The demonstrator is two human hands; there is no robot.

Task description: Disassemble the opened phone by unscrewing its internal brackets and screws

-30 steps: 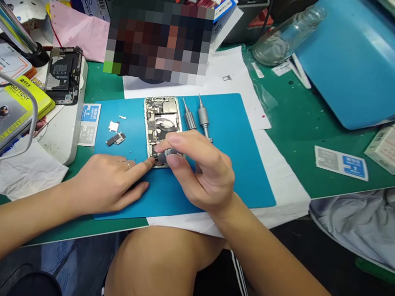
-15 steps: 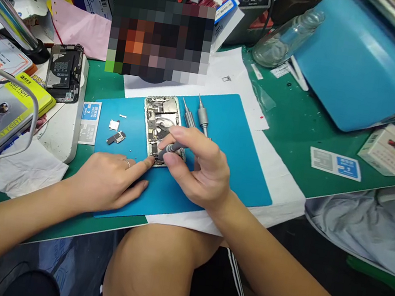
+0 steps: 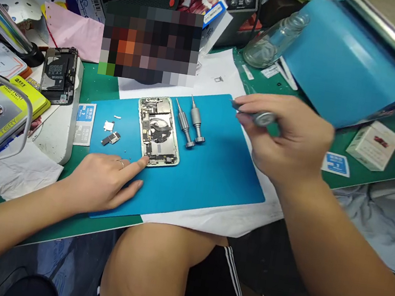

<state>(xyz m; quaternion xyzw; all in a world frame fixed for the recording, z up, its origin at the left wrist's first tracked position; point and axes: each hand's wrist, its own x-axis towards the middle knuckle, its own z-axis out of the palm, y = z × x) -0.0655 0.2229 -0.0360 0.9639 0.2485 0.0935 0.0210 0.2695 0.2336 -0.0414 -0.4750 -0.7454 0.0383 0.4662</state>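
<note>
An opened phone (image 3: 163, 149) with bare inner parts lies on the blue mat (image 3: 211, 175). My left hand (image 3: 105, 181) rests at its lower left corner, index fingertip on the edge, fingers apart, holding nothing. My right hand (image 3: 283, 131) is raised over the right side of the mat, closed on a grey screwdriver (image 3: 264, 118) seen nearly end on. Between the phone and my right hand lie two grey screwdrivers, one (image 3: 183, 125) beside the phone and another (image 3: 196, 118) to its right. Small metal parts (image 3: 111, 138) sit left of the phone.
A second opened phone (image 3: 59, 75) lies on a white box at the left, near a yellow battery box (image 3: 2, 114). A glass jar (image 3: 273, 40), a blue folder-like sheet (image 3: 351, 62) and a small white box (image 3: 374, 144) stand to the right.
My right hand has lifted off the phone and moved up and to the right with the screwdriver, uncovering the phone's lower part. My left hand keeps its place at the corner.
</note>
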